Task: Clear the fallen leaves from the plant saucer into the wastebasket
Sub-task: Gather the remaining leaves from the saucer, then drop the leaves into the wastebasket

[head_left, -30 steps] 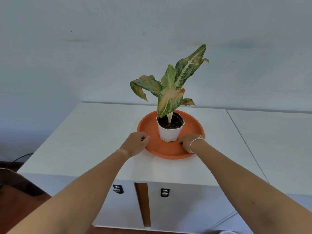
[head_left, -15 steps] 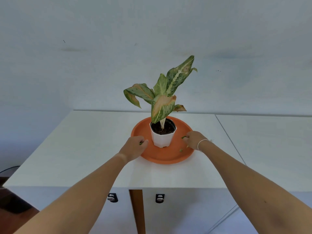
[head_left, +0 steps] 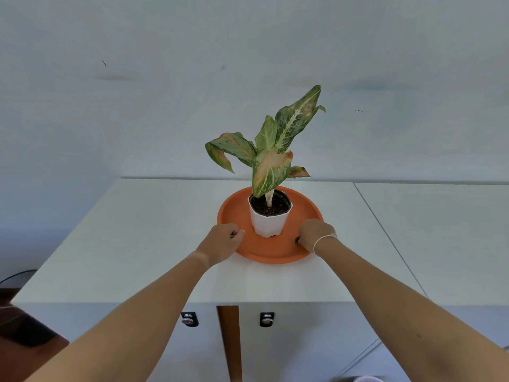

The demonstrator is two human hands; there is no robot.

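My view: orange saucer [head_left: 275, 250], white pot [head_left: 268, 223], green-and-cream speckled plant [head_left: 278, 142] with pink-brown patches, white cabinet [head_left: 137, 230].

The right hand [head_left: 315, 234] now sits low by the pot [head_left: 268, 220], closing on a green leaf bit [head_left: 297, 239] it was only near before.

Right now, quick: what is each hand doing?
Left hand: closed on a small green leaf bit, over the orange saucer.
Right hand: closed, a green leaf piece at its fingertips.

We are seeing an office-like room: white locking cabinets [head_left: 176, 274], bare pale wall [head_left: 165, 78], potted plant [head_left: 271, 166].
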